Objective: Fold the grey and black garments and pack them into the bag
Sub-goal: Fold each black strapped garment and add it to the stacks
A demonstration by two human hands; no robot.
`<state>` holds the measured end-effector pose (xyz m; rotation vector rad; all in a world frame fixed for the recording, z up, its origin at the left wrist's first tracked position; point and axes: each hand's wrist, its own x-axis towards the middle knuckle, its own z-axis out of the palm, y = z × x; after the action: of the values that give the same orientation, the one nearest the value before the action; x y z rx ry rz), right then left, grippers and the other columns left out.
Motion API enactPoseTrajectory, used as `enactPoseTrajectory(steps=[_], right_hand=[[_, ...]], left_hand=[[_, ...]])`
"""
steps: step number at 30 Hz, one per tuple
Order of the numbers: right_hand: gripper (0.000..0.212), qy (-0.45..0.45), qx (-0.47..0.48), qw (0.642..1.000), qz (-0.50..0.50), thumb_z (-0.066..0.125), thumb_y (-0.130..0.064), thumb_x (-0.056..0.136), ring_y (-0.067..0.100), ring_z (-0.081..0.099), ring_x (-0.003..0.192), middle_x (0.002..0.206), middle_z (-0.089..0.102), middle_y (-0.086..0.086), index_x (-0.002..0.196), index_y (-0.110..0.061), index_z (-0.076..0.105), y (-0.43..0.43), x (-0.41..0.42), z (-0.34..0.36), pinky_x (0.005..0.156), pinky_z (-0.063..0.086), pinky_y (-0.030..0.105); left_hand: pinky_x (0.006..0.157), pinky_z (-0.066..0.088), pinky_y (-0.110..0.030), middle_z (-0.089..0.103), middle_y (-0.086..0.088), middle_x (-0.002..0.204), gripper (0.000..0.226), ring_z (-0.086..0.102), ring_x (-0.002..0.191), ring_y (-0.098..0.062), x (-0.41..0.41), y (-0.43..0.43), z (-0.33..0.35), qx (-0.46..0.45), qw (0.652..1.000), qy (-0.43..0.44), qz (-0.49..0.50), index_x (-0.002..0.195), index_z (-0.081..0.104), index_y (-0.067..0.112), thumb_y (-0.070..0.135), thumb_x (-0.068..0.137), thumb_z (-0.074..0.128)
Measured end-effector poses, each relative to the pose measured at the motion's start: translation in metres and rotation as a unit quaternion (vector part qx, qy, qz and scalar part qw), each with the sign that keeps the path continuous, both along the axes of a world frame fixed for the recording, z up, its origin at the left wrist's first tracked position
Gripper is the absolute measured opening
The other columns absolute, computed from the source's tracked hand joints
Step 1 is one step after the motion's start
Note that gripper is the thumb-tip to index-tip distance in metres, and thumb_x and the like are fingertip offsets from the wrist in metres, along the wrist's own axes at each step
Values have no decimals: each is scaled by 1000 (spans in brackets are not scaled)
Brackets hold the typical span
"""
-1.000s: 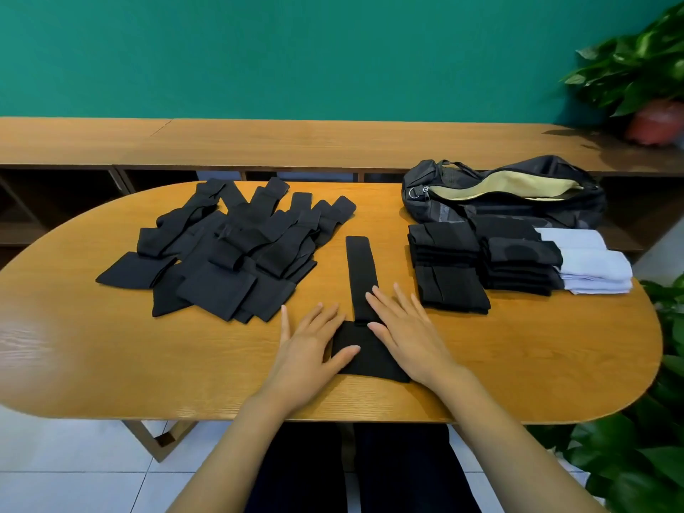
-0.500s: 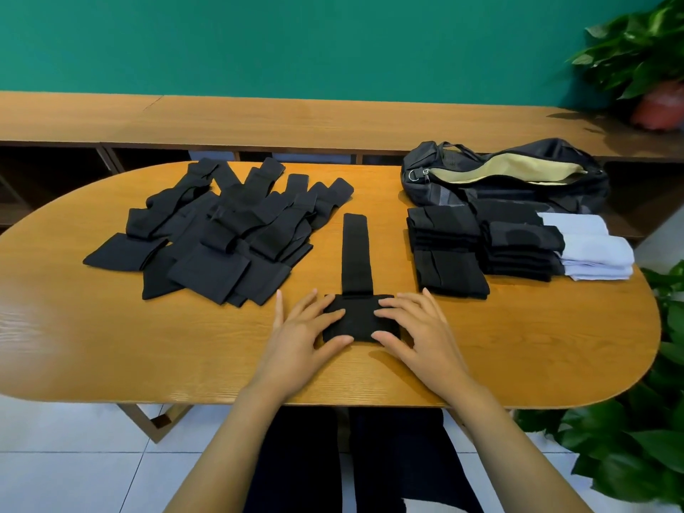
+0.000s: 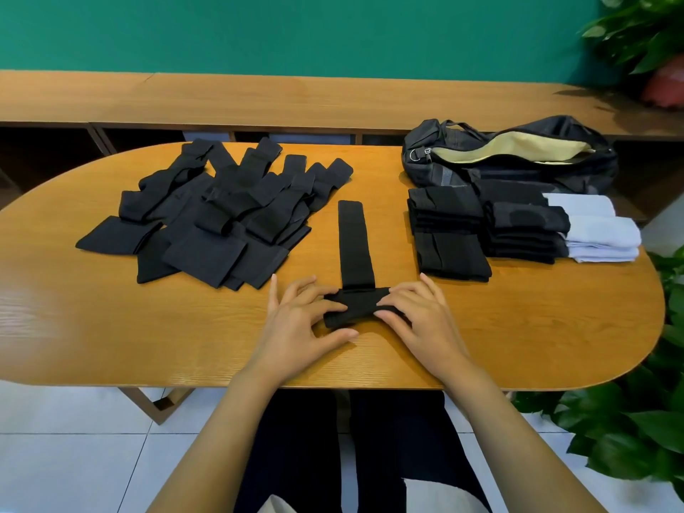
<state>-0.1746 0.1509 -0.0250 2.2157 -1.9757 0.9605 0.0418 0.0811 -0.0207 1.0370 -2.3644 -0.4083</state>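
Note:
A long black garment (image 3: pixel 354 243) lies lengthwise at the middle of the oval wooden table (image 3: pixel 111 327). Its near end is rolled into a thick fold (image 3: pixel 357 307). My left hand (image 3: pixel 301 323) grips the fold's left side, fingers curled over it and thumb below. From the right, my right hand (image 3: pixel 420 318) pinches the same fold. A loose heap of unfolded black garments (image 3: pixel 222 212) is spread at the left. Stacks of folded black garments (image 3: pixel 449 231) sit at the right, in front of the open black bag (image 3: pixel 510 157) with its tan lining showing.
Folded light grey garments (image 3: pixel 599 231) lie beside the black stacks at the far right. A long wooden bench (image 3: pixel 259 98) runs behind the table under a green wall. Potted plants stand at the right, one (image 3: pixel 647 42) on the bench and one (image 3: pixel 629 420) on the floor.
Both hands went from lying flat on the garment's near end to curling round it. That end has been rolled away from me into a thicker fold, leaving less flat length.

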Motion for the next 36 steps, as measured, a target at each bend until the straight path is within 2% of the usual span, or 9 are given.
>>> enactPoseTrajectory(steps=[5,11,14,17,19,22,27,30,36], right_hand=[[27,-71,-27,997,-21,52,-38,93,-10,40,101,97,59,-14,101,-20,70,0,-1,1,114,24,41],[43,-107,7,993,-55,50,-61,87,-5,37,109,102,56,-17,112,-29,63,3,-2,1,109,24,28],[45,-44,20,997,-55,51,-62,86,4,44,107,104,58,-14,107,-24,64,0,-1,2,97,34,31],[45,-48,30,997,-61,46,-58,89,9,48,104,99,63,-10,101,-21,68,-1,-2,3,97,36,35],[52,-62,25,995,-78,40,-60,88,5,46,99,96,61,-10,98,-19,69,1,-2,4,95,37,32],[48,-88,25,991,-102,44,-56,88,3,42,96,95,54,-12,102,-18,69,2,-1,5,89,35,27],[30,-78,50,989,-118,55,-43,91,13,47,98,96,52,-6,104,-16,62,1,-1,5,81,41,28],[26,-76,51,988,-124,59,-37,93,15,49,99,96,49,-9,109,-17,62,2,0,5,80,39,26],[44,-94,30,986,-131,66,-35,89,9,43,95,91,49,-11,129,-18,59,4,1,7,86,39,29]], left_hand=[[118,-2,-53,60,25,111,42,37,122,0,-11,4,6,9,999,12,43,100,71,34,65,80,50],[118,7,-50,63,18,86,50,45,101,-1,-22,12,-1,44,990,81,106,92,72,28,65,84,39],[118,10,-47,63,16,82,44,46,99,-2,-20,12,0,69,982,123,123,90,69,31,64,83,41],[118,10,-45,61,15,84,51,45,100,-1,-19,12,1,83,977,144,135,84,69,26,68,78,42],[117,9,-45,63,16,89,52,43,104,-1,-18,12,0,72,982,119,127,89,71,25,69,77,46],[115,11,-51,64,19,92,32,44,106,-5,-18,11,-2,49,987,84,124,95,70,30,55,81,56],[114,16,-49,58,17,81,13,46,96,-6,-17,12,-1,54,981,96,159,80,63,29,41,85,65],[112,19,-45,53,21,76,11,48,92,-6,-18,12,-1,53,978,108,173,93,63,33,38,85,69],[106,24,-40,61,17,75,41,50,94,-5,-18,11,-2,49,974,124,185,122,59,31,40,84,70]])
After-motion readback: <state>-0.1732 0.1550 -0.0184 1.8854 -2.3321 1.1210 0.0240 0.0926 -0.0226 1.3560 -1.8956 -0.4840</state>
